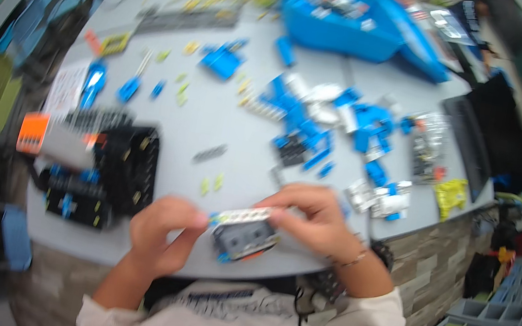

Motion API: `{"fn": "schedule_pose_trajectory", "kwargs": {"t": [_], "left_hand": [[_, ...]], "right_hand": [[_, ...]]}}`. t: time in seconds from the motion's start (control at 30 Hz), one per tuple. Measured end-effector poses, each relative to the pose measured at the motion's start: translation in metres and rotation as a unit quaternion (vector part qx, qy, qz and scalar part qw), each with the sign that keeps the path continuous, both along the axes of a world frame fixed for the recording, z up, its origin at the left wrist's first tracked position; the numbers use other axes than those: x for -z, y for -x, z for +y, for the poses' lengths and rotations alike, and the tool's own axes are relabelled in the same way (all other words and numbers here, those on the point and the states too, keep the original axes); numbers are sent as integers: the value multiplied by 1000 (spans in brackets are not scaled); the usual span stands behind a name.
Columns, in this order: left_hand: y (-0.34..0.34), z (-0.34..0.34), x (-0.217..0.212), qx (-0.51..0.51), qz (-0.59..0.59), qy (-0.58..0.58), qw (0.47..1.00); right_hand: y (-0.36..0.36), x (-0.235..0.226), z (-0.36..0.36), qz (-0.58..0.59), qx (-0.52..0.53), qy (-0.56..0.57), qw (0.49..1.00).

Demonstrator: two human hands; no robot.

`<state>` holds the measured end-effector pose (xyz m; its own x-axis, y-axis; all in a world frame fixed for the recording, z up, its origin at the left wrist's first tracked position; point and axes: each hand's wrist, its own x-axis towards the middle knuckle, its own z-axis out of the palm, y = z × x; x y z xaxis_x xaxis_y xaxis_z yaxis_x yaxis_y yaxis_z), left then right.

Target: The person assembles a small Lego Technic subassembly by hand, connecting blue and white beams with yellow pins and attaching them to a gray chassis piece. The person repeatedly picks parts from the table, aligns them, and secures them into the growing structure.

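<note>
Close to the table's front edge, both my hands hold a small building-brick assembly (pixel 244 237). It has a dark grey body with a white studless beam (pixel 244 216) along its upper side, and bits of blue and orange at its lower edge. Thumb and fingertips of my left hand (pixel 161 230) pinch the beam's left end, where a little blue shows. My right hand (pixel 308 218) grips the other end, thumb on the beam and fingers curled behind. Two small lime pieces (pixel 212 184) and a grey beam (pixel 210 153) lie just beyond. Motion blur hides finer details.
Left stands a black tracked brick model (pixel 129 168) with a white and orange block. Blue and white parts (pixel 364 125) are scattered centre right, near a yellow packet (pixel 450 198) and a black laptop (pixel 468 142). A blue bin (pixel 338 31) of parts sits far back.
</note>
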<state>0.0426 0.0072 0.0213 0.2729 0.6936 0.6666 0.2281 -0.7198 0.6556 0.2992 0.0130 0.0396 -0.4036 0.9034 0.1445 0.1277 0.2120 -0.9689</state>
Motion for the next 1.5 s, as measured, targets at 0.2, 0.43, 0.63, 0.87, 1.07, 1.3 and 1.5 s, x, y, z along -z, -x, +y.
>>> {"fn": "schedule_pose_trajectory", "kwargs": {"t": [0.2,0.43,0.63,0.87,1.07,1.3,1.5], "left_hand": [[-5,-2,0,-15,-8,28,999],[-7,-5,6,33,-2,67,997],[-9,-4,1,51,-5,31,998],[-10,-2,3,48,-5,52,997],[-9,-1,3,88,-46,109,989],[-10,-3,1,96,-36,122,987],[-9,-6,1,111,-24,134,984]], "right_hand": [[4,5,5,7,-51,116,992],[12,6,-2,0,-67,-86,994],[17,6,-4,-19,-52,-123,991],[15,1,-7,-51,-17,-93,994],[21,3,-5,-63,-3,-165,984],[19,4,-7,-51,-12,-127,991],[19,4,-7,-14,-54,-89,995]]}}
